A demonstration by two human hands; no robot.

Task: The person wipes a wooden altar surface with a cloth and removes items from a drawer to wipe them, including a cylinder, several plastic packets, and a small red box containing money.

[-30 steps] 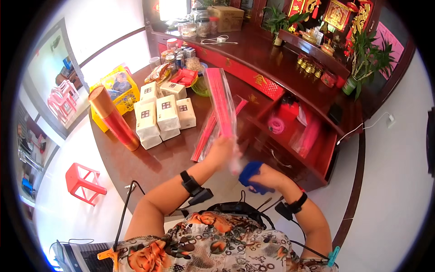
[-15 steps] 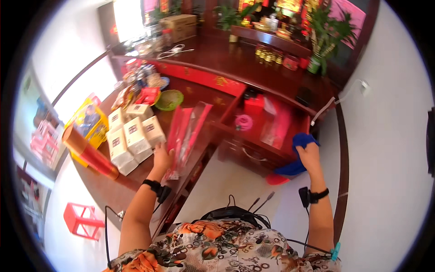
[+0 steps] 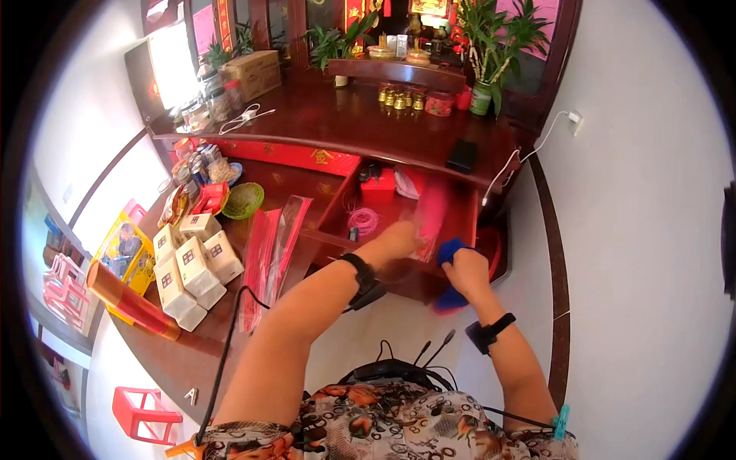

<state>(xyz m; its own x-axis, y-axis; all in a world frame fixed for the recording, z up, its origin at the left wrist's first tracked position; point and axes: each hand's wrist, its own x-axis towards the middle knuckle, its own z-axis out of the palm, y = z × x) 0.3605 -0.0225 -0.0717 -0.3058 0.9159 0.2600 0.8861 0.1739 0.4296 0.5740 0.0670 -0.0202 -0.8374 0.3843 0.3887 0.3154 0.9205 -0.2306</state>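
Observation:
My left hand (image 3: 397, 241) reaches over the open drawer (image 3: 395, 231), its fingers closed on the near end of a long pink packet (image 3: 434, 205). Motion smears the packet and my fingertips. Beside the drawer's right front corner, my right hand (image 3: 469, 272) is closed round a bunched blue cloth (image 3: 452, 251); part of the cloth hangs below the fist. Inside the drawer, a red box (image 3: 377, 187) stands at the back and a coil of pink cord (image 3: 365, 221) lies at the left.
On the side table at left are white tissue packs (image 3: 201, 268), pink-red plastic sleeves (image 3: 274, 257), a green basket (image 3: 244, 201) and a red-brown tube (image 3: 130, 299). A black phone-like slab (image 3: 462, 156) lies on the cabinet top (image 3: 322, 115). A red stool (image 3: 146, 414) stands at lower left.
My left hand has moved right, from beside the tissue packs to the drawer, and taken hold of the pink packet. My right hand keeps the blue cloth. The whole view has shifted.

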